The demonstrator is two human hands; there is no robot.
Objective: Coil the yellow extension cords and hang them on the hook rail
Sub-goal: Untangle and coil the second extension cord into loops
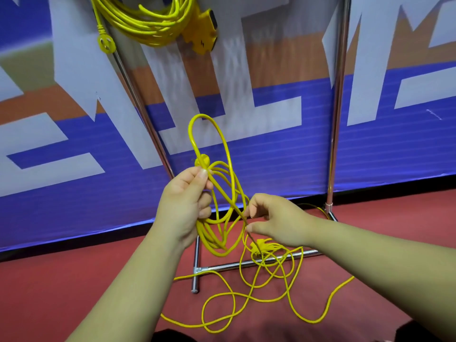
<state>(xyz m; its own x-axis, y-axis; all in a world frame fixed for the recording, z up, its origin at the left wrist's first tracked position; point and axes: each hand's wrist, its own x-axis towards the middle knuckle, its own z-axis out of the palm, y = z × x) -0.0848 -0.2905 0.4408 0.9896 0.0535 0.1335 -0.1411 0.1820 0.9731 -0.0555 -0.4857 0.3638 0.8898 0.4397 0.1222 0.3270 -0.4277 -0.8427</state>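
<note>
My left hand grips a bundle of loops of a yellow extension cord, with one tall loop standing above the fist and the cord's plug just behind my thumb. My right hand pinches a strand of the same cord between thumb and fingers, just right of the loops. The remainder of this cord lies tangled on the red floor below, around a yellow socket block. A second yellow cord, coiled, hangs at the top left with its plug and socket block dangling.
A chrome rack stands in front of a blue, white and orange banner: a slanted left post, a right post and a base bar on the red floor. The loose cord crosses the base bar.
</note>
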